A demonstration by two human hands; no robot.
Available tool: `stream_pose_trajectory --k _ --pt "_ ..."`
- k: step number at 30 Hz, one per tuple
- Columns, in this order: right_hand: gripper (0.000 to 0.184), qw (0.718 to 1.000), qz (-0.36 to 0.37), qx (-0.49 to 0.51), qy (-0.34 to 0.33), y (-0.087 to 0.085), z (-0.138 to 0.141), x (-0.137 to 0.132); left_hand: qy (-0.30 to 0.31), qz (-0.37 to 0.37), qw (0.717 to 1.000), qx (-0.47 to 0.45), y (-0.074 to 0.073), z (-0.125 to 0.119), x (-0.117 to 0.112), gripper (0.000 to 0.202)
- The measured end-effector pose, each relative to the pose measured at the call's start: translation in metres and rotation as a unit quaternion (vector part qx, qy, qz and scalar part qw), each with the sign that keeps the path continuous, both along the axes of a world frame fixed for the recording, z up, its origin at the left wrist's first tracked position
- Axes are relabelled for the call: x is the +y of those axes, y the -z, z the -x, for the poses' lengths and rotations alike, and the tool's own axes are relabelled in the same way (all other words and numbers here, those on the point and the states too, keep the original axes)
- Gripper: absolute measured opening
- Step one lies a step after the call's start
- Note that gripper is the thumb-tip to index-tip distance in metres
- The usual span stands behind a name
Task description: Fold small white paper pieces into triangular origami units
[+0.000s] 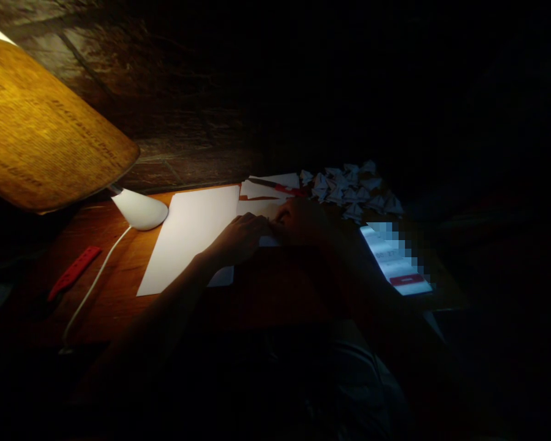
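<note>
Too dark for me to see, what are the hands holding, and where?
The left hand and right hand meet on a small white paper at its top edge; pinched or just pressed, cannot be told.

- Cannot read the print on the lampshade (pixel 41 122); cropped by the left edge.
- Cannot make out the phone screen (pixel 395 257), blurred into blocks.
- Cannot tell the grip of the left hand (pixel 239 239) or right hand (pixel 300 222) on the small paper (pixel 270 241), mostly covered by both.
- Cannot count the folded paper pieces (pixel 353 190); too small and dim.
- Cannot follow the cord (pixel 96 282) into the dark lower left.
</note>
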State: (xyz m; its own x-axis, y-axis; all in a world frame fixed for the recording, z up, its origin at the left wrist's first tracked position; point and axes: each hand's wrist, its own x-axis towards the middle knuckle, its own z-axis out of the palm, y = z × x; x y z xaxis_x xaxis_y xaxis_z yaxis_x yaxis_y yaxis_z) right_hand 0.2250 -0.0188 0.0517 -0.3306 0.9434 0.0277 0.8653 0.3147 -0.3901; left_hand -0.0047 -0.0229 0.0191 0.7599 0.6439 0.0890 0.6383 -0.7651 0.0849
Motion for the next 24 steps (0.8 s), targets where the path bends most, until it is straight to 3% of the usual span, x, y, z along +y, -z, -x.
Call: stream_pose_trajectory --k 4,13,21,24 --pt "0.026 0.999 -0.013 0.018 0.036 0.005 0.001 0.004 0.021 -0.017 1.0 -0.014 0.001 0.002 0.001 0.046" --pt "0.025 0.999 -0.004 0.034 0.002 0.013 0.006 0.004 0.019 0.024 0.996 -0.08 0.004 -0.001 0.001 0.023" --pt "0.021 0.998 0.009 0.056 -0.038 0.018 0.0 0.011 -0.001 0.06 0.976 -0.212 0.014 0.003 0.008 0.044" --pt "0.022 0.997 0.002 0.064 -0.042 0.021 -0.001 0.012 -0.01 0.035 0.965 -0.26 0.018 0.008 0.014 0.037"
